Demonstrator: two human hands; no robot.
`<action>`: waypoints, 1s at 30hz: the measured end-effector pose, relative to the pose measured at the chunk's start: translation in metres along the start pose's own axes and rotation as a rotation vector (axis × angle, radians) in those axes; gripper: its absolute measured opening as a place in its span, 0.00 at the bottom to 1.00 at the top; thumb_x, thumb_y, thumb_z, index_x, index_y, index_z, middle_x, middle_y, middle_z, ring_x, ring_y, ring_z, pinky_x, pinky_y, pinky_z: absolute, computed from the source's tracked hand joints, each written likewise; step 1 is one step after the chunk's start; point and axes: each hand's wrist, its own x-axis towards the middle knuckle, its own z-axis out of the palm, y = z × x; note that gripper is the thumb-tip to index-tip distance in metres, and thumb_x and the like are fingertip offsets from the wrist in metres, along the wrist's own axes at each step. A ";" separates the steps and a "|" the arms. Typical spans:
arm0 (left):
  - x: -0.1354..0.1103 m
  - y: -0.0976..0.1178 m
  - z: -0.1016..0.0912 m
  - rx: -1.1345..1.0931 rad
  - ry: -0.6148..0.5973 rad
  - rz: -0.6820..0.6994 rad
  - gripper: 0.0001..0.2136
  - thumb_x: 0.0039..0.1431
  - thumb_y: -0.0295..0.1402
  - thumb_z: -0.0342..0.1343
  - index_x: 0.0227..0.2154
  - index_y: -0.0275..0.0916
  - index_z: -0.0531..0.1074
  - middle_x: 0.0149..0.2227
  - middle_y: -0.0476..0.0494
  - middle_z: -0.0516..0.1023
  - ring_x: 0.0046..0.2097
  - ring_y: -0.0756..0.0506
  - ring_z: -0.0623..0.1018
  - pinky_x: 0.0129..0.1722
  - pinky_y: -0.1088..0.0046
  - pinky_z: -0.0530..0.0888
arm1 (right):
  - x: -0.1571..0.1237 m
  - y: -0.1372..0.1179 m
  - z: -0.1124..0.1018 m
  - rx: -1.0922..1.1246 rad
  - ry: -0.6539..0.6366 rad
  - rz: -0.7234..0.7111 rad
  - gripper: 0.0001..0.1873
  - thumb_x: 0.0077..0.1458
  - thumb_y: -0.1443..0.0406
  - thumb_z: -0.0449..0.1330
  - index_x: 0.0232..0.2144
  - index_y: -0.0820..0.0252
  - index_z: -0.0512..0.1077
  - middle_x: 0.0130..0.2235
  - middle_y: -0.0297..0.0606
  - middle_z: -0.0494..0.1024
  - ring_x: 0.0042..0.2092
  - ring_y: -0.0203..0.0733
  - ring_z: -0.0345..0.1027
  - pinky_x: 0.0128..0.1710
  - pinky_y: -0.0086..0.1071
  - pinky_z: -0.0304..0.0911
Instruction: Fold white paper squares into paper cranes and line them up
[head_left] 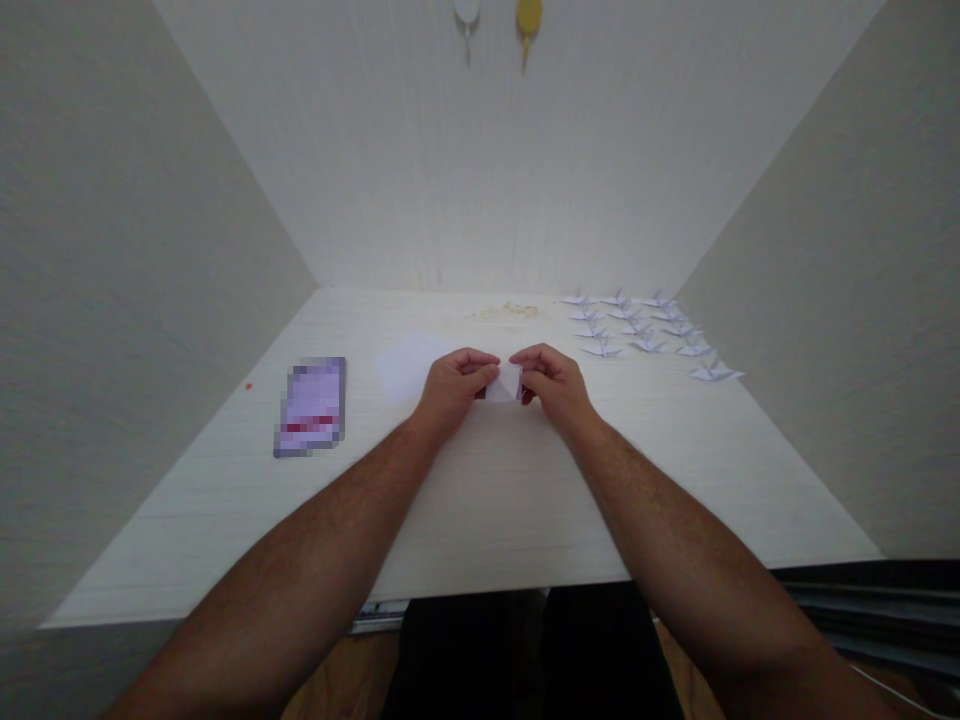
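Note:
A small piece of folded white paper (pixel 504 384) is held up between my two hands over the middle of the table. My left hand (pixel 459 383) pinches its left edge, with the thumb across the near face. On the opposite edge, my right hand (pixel 553 380) grips the paper between thumb and fingers. A diagonal crease runs over its face. Just beyond my left hand lie flat white paper sheets (pixel 405 365), partly covered by that hand. Several folded paper cranes (pixel 649 346) stand in rows at the back right.
The white table (pixel 495 500) is closed in by walls at the back and both sides. A purple item (pixel 313 405), blurred out, lies at the left, with a small red speck (pixel 249 386) beside it. Two hooks, one white (pixel 466 12) and one yellow (pixel 529 15), hang on the back wall.

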 end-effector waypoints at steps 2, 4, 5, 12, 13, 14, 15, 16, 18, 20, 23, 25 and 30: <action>-0.001 0.000 0.001 0.007 0.022 0.021 0.14 0.43 0.37 0.69 0.33 0.37 0.76 0.26 0.47 0.78 0.26 0.50 0.74 0.29 0.72 0.72 | 0.001 0.000 0.000 -0.031 0.033 0.033 0.12 0.46 0.60 0.61 0.35 0.57 0.72 0.23 0.27 0.70 0.23 0.33 0.65 0.24 0.29 0.64; -0.001 0.000 0.000 0.025 0.038 0.050 0.16 0.43 0.39 0.70 0.34 0.37 0.76 0.27 0.47 0.79 0.27 0.50 0.75 0.30 0.71 0.73 | 0.003 0.001 0.001 -0.112 0.065 0.042 0.13 0.45 0.57 0.64 0.32 0.58 0.72 0.24 0.28 0.71 0.24 0.33 0.64 0.24 0.29 0.63; -0.001 0.000 0.000 0.035 0.044 0.063 0.16 0.43 0.39 0.70 0.35 0.37 0.77 0.27 0.47 0.79 0.27 0.50 0.75 0.30 0.71 0.73 | 0.003 0.002 0.001 -0.151 0.076 0.038 0.13 0.45 0.56 0.65 0.29 0.58 0.71 0.24 0.29 0.71 0.24 0.33 0.63 0.24 0.29 0.62; -0.001 -0.001 -0.002 0.005 -0.020 0.054 0.17 0.43 0.40 0.71 0.34 0.36 0.77 0.29 0.47 0.79 0.29 0.51 0.76 0.31 0.73 0.74 | 0.003 0.006 0.001 -0.202 0.089 -0.039 0.12 0.48 0.57 0.64 0.25 0.57 0.70 0.24 0.30 0.70 0.25 0.33 0.61 0.26 0.29 0.62; -0.002 0.000 -0.001 -0.009 -0.011 0.046 0.17 0.42 0.40 0.71 0.32 0.36 0.76 0.29 0.47 0.79 0.29 0.51 0.76 0.32 0.72 0.75 | 0.002 0.005 0.001 -0.190 0.079 -0.042 0.11 0.48 0.57 0.64 0.26 0.57 0.70 0.25 0.30 0.71 0.25 0.33 0.61 0.26 0.29 0.62; -0.002 0.000 -0.001 -0.030 0.004 0.039 0.17 0.41 0.39 0.71 0.31 0.35 0.75 0.29 0.47 0.79 0.29 0.51 0.77 0.33 0.72 0.76 | 0.002 0.005 0.001 -0.178 0.068 -0.040 0.11 0.48 0.57 0.65 0.26 0.58 0.71 0.25 0.31 0.72 0.26 0.33 0.62 0.26 0.29 0.62; -0.002 0.001 -0.001 -0.068 0.024 0.030 0.17 0.41 0.39 0.71 0.31 0.35 0.74 0.29 0.47 0.79 0.29 0.50 0.77 0.34 0.70 0.77 | 0.001 0.004 0.002 -0.162 0.048 -0.030 0.11 0.47 0.57 0.65 0.28 0.58 0.71 0.26 0.31 0.73 0.26 0.33 0.63 0.26 0.29 0.62; -0.002 0.003 0.000 -0.115 0.053 0.023 0.18 0.41 0.39 0.72 0.32 0.36 0.73 0.29 0.49 0.79 0.30 0.50 0.77 0.35 0.69 0.77 | 0.001 0.003 0.002 -0.153 0.032 -0.010 0.11 0.47 0.57 0.66 0.29 0.58 0.72 0.27 0.32 0.75 0.26 0.34 0.64 0.26 0.30 0.63; -0.003 0.005 0.000 -0.195 0.095 0.021 0.20 0.40 0.39 0.72 0.33 0.37 0.70 0.28 0.51 0.77 0.31 0.50 0.78 0.36 0.68 0.78 | 0.000 0.001 0.003 -0.164 0.029 0.011 0.12 0.46 0.57 0.66 0.29 0.59 0.73 0.27 0.33 0.76 0.26 0.34 0.65 0.26 0.30 0.62; -0.005 0.007 0.000 -0.221 0.076 0.005 0.20 0.41 0.38 0.71 0.33 0.38 0.68 0.28 0.52 0.76 0.32 0.50 0.78 0.38 0.67 0.78 | -0.001 -0.001 0.004 -0.160 0.069 0.000 0.12 0.47 0.57 0.66 0.28 0.59 0.74 0.25 0.33 0.76 0.26 0.34 0.65 0.25 0.30 0.61; -0.007 0.006 0.000 -0.186 0.022 -0.010 0.19 0.41 0.35 0.70 0.32 0.38 0.67 0.30 0.51 0.77 0.32 0.50 0.78 0.37 0.68 0.78 | -0.002 -0.003 0.005 -0.137 0.127 -0.020 0.11 0.48 0.57 0.65 0.27 0.59 0.74 0.24 0.33 0.75 0.25 0.34 0.64 0.25 0.30 0.60; -0.007 0.004 0.000 -0.132 -0.002 0.006 0.17 0.41 0.34 0.70 0.31 0.38 0.68 0.30 0.51 0.78 0.32 0.50 0.77 0.37 0.70 0.77 | -0.002 -0.005 0.006 -0.133 0.156 -0.035 0.10 0.49 0.58 0.65 0.27 0.59 0.74 0.25 0.33 0.76 0.25 0.34 0.64 0.25 0.30 0.59; -0.004 -0.001 -0.003 0.042 -0.037 0.093 0.12 0.45 0.36 0.69 0.31 0.37 0.74 0.28 0.50 0.77 0.30 0.52 0.73 0.32 0.75 0.72 | -0.003 -0.008 0.009 -0.191 0.166 -0.088 0.07 0.49 0.61 0.65 0.28 0.59 0.76 0.25 0.32 0.77 0.26 0.33 0.64 0.27 0.29 0.59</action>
